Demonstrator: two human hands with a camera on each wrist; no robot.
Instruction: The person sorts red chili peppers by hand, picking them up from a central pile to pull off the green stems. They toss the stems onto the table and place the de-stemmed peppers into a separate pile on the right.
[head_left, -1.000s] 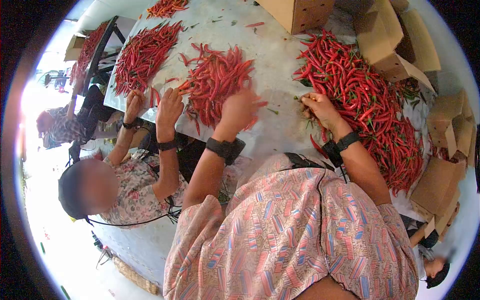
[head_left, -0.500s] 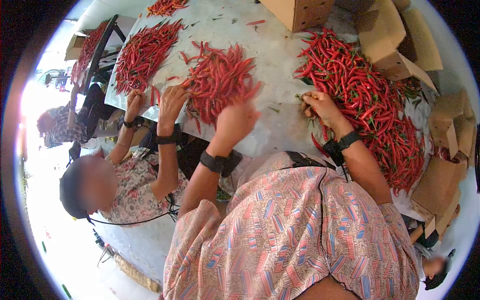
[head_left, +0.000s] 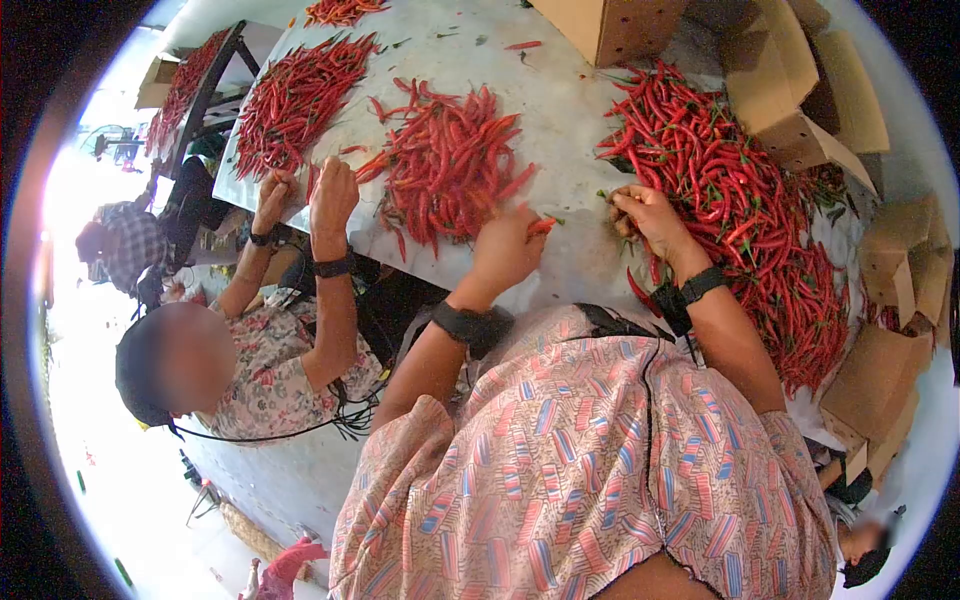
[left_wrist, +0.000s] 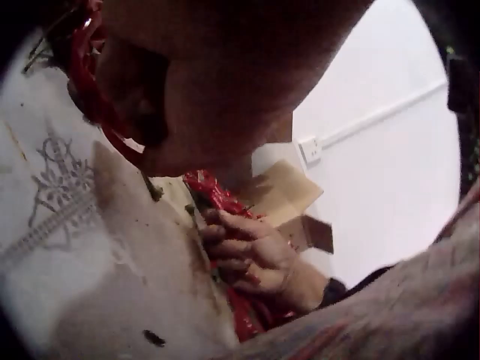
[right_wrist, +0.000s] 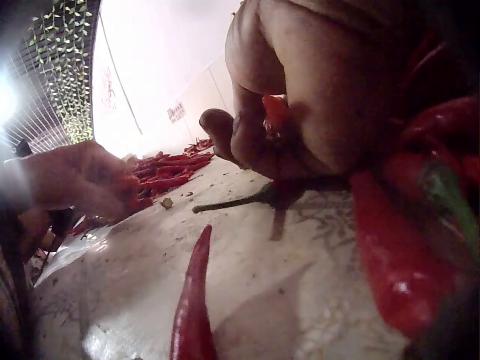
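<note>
My left hand (head_left: 505, 250) is beside the right lower edge of the middle pile of red chilies (head_left: 450, 165). Its fingers curl round red chilies (left_wrist: 86, 56); one chili tip with a green stem (head_left: 545, 224) points right. Across a gap, my right hand (head_left: 655, 225) is bent at the left edge of the large chili pile (head_left: 730, 190). In the right wrist view, a bit of red chili (right_wrist: 276, 112) shows between the right hand's curled fingers (right_wrist: 255, 146). A green stem (right_wrist: 232, 202) lies just below them.
The pale table (head_left: 560, 120) carries another chili pile (head_left: 300, 105) at left. Cardboard boxes (head_left: 765, 70) stand behind and right of the large pile. A person in a floral shirt (head_left: 265, 375) works close on the left. A single chili (right_wrist: 193, 307) lies near the right wrist camera.
My left hand has moved right, away from the middle pile, with a chili stem now showing at its fingers. My right hand stays almost in place. The neighbour's hands have shifted slightly.
</note>
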